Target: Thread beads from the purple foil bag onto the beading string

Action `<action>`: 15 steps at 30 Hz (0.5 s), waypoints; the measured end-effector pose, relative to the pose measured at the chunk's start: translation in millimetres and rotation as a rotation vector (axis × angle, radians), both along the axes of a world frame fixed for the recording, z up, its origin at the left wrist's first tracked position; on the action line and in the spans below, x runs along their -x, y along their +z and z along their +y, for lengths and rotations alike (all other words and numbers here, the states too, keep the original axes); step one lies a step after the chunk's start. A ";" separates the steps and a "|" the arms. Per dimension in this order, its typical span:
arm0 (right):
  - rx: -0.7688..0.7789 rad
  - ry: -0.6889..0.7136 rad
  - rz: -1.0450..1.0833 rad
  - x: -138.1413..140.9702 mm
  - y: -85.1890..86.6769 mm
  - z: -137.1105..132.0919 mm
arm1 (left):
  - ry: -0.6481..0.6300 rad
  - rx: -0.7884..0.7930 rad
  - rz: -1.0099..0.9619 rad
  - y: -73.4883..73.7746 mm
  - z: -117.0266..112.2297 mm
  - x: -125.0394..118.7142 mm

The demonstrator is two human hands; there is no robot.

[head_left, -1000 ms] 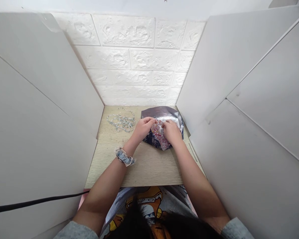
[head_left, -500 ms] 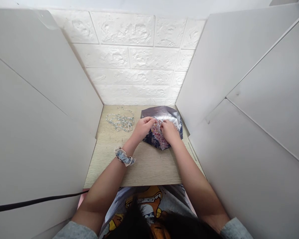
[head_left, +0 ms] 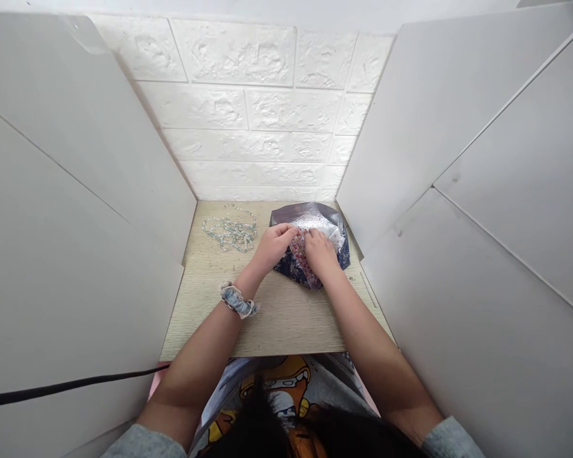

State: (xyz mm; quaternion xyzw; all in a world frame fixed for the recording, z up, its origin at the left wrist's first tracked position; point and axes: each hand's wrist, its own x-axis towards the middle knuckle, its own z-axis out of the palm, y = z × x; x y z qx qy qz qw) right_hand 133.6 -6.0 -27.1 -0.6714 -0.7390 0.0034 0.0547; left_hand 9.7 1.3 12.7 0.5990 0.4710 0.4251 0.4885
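Little pink beads (head_left: pixel 298 251) on a shiny bag (head_left: pixel 310 219)

On the left hand (head_left: pixel 272 247), the thumb and finger look pinched close together by the beads. I can't tell if anything tiny is between them. The right hand (head_left: pixel 321 251) has its fingers bent down over the beads, and I can't see what they grip. The bag is dark blue and silver, and it sits at the back right of the wooden table (head_left: pixel 286 327). A tangled string of pale beads (head_left: pixel 232 234) lies left of it. A blue scrunchie (head_left: pixel 239 300) hugs the left wrist. Behind is a white brick wall (head_left: pixel 267 108).
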 end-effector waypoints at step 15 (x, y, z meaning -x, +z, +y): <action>-0.002 -0.029 0.094 -6.0 -0.4 1.4 | -0.017 -0.011 0.032 -1.8 1.8 1.2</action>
